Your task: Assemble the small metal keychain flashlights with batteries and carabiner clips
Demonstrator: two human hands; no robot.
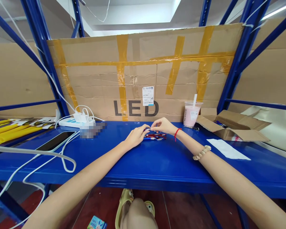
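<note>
I have both grips closed: the left grip (136,135) and the right grip (165,126) pinch what looks like one pen (147,129) between them, fingertips close together. Just on the near side of the grips, a small bunch of red and blue pens (158,137) lies on the bench (157,160), overlapping too much to count. Right of the right grip I count one cup (190,117), one open box (250,135) and one white sheet (228,149); left of the left grip, one phone (55,141).
</note>
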